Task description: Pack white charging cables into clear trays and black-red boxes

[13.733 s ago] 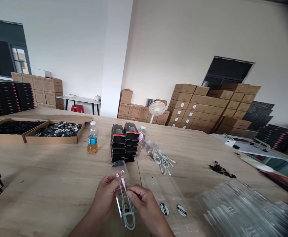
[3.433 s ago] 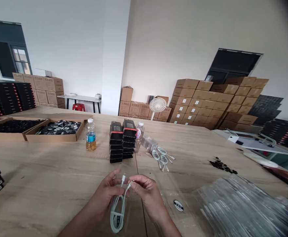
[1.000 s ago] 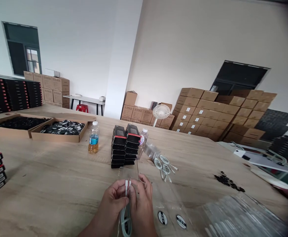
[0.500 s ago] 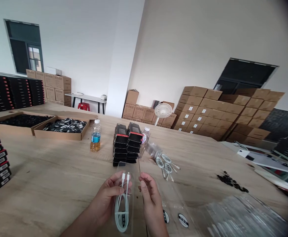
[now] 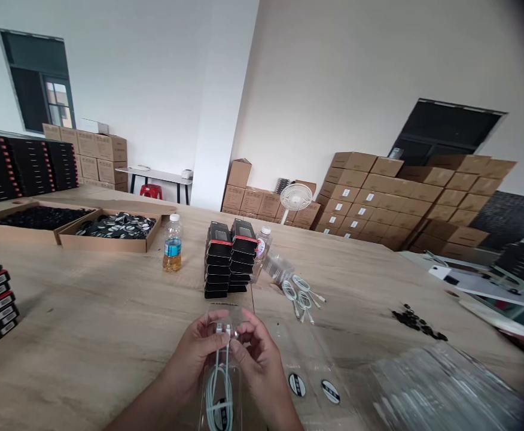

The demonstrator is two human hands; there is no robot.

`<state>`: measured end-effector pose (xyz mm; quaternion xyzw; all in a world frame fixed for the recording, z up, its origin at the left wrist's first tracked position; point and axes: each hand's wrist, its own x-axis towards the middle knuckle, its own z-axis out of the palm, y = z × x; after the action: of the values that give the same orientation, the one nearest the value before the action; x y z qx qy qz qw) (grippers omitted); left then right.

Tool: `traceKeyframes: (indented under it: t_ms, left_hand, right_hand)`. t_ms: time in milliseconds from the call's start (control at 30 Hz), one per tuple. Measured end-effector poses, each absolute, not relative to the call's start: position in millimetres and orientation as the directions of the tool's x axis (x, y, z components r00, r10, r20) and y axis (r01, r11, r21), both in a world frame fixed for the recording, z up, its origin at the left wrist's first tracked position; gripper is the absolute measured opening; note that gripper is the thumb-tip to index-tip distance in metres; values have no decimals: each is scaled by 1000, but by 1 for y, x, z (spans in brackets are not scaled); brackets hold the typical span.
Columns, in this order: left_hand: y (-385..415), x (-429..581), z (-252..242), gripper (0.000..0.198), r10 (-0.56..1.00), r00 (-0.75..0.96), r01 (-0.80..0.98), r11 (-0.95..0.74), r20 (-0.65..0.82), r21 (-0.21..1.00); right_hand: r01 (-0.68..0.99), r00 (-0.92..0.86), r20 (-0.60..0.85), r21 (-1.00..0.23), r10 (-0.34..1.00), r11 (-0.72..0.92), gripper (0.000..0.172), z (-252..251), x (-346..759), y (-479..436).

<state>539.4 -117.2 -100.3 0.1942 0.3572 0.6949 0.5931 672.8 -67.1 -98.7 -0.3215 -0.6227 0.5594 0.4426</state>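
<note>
A coiled white charging cable (image 5: 219,398) lies in a clear plastic tray (image 5: 239,392) close in front of me, its two plugs side by side toward the far end. My left hand (image 5: 203,344) grips the tray's left side, thumb by the plugs. On the other side my right hand (image 5: 255,353) has its thumb and fingers closed at the tray near the plugs. A round black-and-white sticker shows behind the coil. Right of my hands, clear trays lie on the table, bearing an oval black-and-white sticker (image 5: 331,392) and a second one (image 5: 296,385).
Black boxes (image 5: 228,257) stand stacked ahead, between a drink bottle (image 5: 173,244) and another bottle (image 5: 263,248). Several white cables (image 5: 304,293) lie beyond my right hand. Clear trays (image 5: 450,389) pile at right near small black pieces (image 5: 419,323). Cartons of stickers (image 5: 109,241) sit left.
My right hand has moved left onto the tray and closed near the plugs; before, it was apart from it. The tray and cable have shifted slightly down.
</note>
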Motion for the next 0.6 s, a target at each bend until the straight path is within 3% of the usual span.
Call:
traceKeyframes:
  t_ms: [200,367,500,600]
  left_hand:
    - [-120,541,-101,55,964,-217,-602,-7,-155,798]
    - [-117,544,-111,71,984,-114,-589,45,-138,807]
    - [-112,542,-127,89,991,-112,-525,8,-78,851]
    - [-113,538,-139,104,992,23,-430,124,-126,894]
  right_hand:
    - [-114,-394,143,-988,908,106,56,-101,672,-64]
    - [-170,-430,95,-985,898,23,55,-104,675,-56]
    - [-254,-283,51,-967,958,-23,55,-107,682,-45]
    - [-308,-161,35,-951,986,-17,58,-107,689,-37]
